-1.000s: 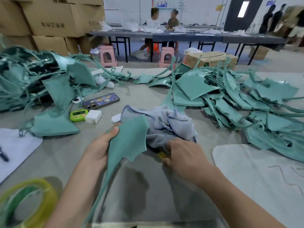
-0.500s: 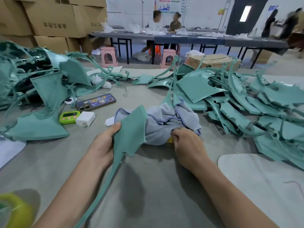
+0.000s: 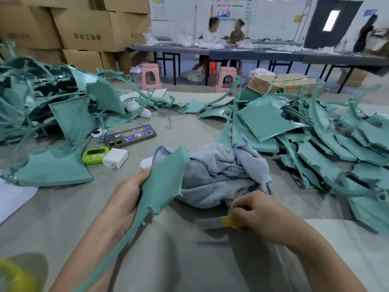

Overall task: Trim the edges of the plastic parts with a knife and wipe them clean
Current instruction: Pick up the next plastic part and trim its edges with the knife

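My left hand (image 3: 128, 197) grips a teal plastic part (image 3: 166, 175), a wing-shaped plate with a long thin stem running down to the lower left. A grey-blue cloth (image 3: 221, 175) lies crumpled on the table just behind it. My right hand (image 3: 261, 216) holds a knife (image 3: 228, 221) with a yellow handle, in front of the cloth; its blurred blade points left toward the part. Piles of teal plastic parts lie at the left (image 3: 42, 114) and right (image 3: 315, 144).
A phone (image 3: 130, 136), a green timer (image 3: 95, 155) and a white charger (image 3: 115, 158) lie left of the cloth. White sheets (image 3: 347, 245) cover the table at the right and left edge. Cardboard boxes (image 3: 84, 32) stand behind; two people sit at a far table.
My right hand has drawn back from under the cloth toward me, and the yellow-handled knife shows in it. My left hand keeps its hold on the part.
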Demonstrator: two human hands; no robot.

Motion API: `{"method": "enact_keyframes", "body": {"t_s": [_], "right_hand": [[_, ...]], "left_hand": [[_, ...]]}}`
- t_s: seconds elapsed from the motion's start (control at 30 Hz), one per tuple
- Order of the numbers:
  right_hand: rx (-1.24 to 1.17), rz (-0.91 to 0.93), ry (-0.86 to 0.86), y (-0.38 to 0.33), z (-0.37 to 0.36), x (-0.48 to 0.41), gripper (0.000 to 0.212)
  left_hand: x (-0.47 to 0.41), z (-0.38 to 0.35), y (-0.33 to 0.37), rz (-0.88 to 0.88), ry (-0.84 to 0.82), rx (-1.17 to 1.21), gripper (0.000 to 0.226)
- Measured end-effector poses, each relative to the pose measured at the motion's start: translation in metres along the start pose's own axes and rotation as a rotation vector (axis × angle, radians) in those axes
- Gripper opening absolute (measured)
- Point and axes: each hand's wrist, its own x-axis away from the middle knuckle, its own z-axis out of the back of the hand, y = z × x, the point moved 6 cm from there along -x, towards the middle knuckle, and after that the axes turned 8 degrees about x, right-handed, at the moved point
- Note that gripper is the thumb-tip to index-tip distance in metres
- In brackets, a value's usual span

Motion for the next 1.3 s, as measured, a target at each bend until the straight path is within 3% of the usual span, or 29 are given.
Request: {"method": "enact_keyframes", "body": {"t_s": [0.07,0.13,0.23,0.47,0.6,0.7,0.8,0.9,0.97,1.07,1.17,1.3], "right_hand": [[0.154,-0.001,0.131,-0.005,-0.001,-0.005,0.018],[0.192,-0.010,0.213,-0.009,0.001,-0.004,0.003],[0.189,0.022,0.173,-0.010,0.001,0.000,0.032],[0.349,0.086,0.205,-0.018,0.002,0.003,0.014],[0.228,0.019,0.114,0.001,0.012,0.003,0.017],[-0.118,0.060,0.090,0.004,0.018,0.004,0.024],[-0.529,0.168,0.257,-0.001,0.028,0.005,0.026],[-0.725,0.223,0.481,-0.007,0.030,0.003,0.031],[-0.712,0.250,0.547,-0.013,0.023,0.003,0.031],[-0.567,0.317,0.503,-0.025,0.008,0.001,0.027],[-0.426,0.333,0.474,-0.033,0.000,0.000,0.039],[-0.419,0.358,0.508,-0.037,0.004,0.003,0.040]], "left_hand": [[0.003,0.000,-0.001,0.019,-0.011,0.011,0.033],[0.005,0.001,-0.002,0.022,-0.016,0.007,0.033],[0.006,0.001,-0.003,0.014,-0.011,-0.002,0.034],[0.003,0.000,-0.009,-0.030,0.026,-0.123,0.033],[0.003,0.000,-0.009,-0.064,0.038,-0.189,0.031],[0.004,-0.001,-0.008,-0.153,0.052,-0.264,0.022],[0.007,-0.006,-0.005,-0.262,0.084,-0.381,0.024],[0.009,-0.007,-0.001,-0.323,0.135,-0.501,0.040],[0.011,-0.010,0.000,-0.332,0.143,-0.566,0.051],[0.010,-0.010,0.001,-0.353,0.151,-0.628,0.051],[0.010,-0.009,0.002,-0.378,0.154,-0.659,0.052],[0.007,-0.009,-0.001,-0.379,0.144,-0.647,0.052]]}}
